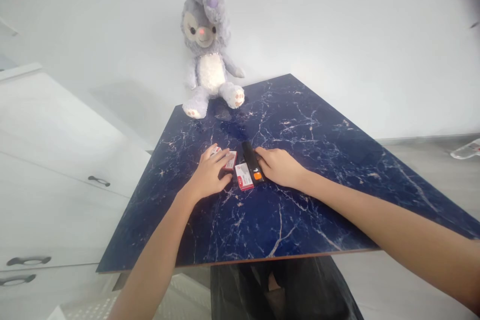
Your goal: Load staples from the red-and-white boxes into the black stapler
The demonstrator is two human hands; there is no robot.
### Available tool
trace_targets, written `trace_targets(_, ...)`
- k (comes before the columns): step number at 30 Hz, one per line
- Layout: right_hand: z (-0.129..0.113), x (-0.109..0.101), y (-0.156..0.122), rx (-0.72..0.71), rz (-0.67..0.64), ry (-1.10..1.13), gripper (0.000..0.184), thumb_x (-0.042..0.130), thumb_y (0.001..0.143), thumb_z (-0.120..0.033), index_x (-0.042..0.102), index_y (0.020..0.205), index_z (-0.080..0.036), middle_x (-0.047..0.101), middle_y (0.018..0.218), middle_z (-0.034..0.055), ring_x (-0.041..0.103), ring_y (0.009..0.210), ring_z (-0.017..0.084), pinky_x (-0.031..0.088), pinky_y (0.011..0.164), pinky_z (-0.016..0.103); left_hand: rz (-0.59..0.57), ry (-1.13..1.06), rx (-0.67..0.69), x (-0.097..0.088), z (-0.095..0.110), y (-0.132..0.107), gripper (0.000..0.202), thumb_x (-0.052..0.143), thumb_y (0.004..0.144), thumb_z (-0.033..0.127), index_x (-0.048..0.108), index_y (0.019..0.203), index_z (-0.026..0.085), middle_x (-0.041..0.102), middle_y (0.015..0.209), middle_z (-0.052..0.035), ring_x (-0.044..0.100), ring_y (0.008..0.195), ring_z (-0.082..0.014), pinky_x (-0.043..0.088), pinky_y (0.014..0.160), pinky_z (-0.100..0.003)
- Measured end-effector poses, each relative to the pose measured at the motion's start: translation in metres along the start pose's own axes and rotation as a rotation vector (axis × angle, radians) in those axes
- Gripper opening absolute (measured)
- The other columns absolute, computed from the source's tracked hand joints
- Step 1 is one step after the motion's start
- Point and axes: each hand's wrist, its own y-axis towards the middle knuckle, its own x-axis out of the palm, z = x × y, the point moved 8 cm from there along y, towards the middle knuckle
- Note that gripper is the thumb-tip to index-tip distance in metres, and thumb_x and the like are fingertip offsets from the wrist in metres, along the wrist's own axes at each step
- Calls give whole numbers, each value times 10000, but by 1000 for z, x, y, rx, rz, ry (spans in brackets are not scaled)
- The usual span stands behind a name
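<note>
Left hand (208, 174) grips a staple box (230, 160) as the open right hand (279, 166) braces the stapler (252, 161), arguably best kept flat on the bench (307, 125).

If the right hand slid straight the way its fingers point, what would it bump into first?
Most likely the black tool with the orange spot: the right hand points its fingertips left at it and they seem to touch its side. Just past it lie a red-and-white box and the left hand.

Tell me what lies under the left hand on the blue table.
A small red-and-white box pokes out from beneath the left hand; the rest is covered, so anything else beneath cannot be seen.
</note>
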Motion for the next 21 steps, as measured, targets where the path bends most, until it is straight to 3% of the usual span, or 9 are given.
trace_targets(2, 0, 0, 0, 6, -12, -1, 247, 360, 1012, -200, 567, 1144, -181, 750, 954, 95, 702, 804, 225, 389, 675, 276, -66, -22, -1, 0, -3, -3, 630, 660, 826, 249, 539, 1445, 271, 502, 1532, -57, 169, 1520, -392, 227, 1206, -641)
trace_targets(6, 1, 0, 0, 6, -19, -5, 257, 361, 1020, -218, 566, 1168, -174, 748, 955, 104, 703, 813, 233, 395, 683, 282, -57, -31, -50, -4, -10, -3, 534, 667, 808, 227, 625, 1338, 273, 562, 1466, -67, 107, 1533, -403, 193, 1206, -660)
trace_targets(9, 1, 1, 0, -6, -9, 1, 255, 361, 1020, -219, 568, 1161, -173, 748, 945, 100, 704, 812, 232, 394, 684, 282, -34, -66, -78, -8, -13, -2, 469, 675, 824, 278, 630, 1291, 263, 624, 1377, -71, 220, 1493, -384, 273, 1183, -614)
trace_targets(13, 2, 2, 1, -9, -7, -5, 252, 361, 1017, -218, 567, 1156, -177, 746, 938, 97, 702, 797, 228, 387, 674, 281, 184, -114, -159, -35, -17, -5, 410, 691, 832, 386, 620, 1209, 239, 642, 1255, -96, 406, 1353, -334, 380, 1115, -538)
trace_targets(16, 2, 2, 1, -13, 9, -13, 242, 370, 1013, -221, 565, 1149, -179, 746, 927, 93, 698, 778, 227, 375, 661, 282, 217, -156, -99, -42, 1, -5, 404, 712, 808, 404, 609, 1162, 239, 634, 1228, -91, 440, 1309, -316, 393, 1104, -504)
trace_targets(21, 1, 0, 0, -16, 7, 13, 228, 372, 1011, -210, 565, 1130, -182, 749, 950, 87, 697, 791, 216, 376, 666, 274, -2, -181, 35, -19, 41, 1, 459, 749, 768, 458, 617, 1164, 270, 640, 1228, -79, 460, 1294, -344, 351, 1128, -547)
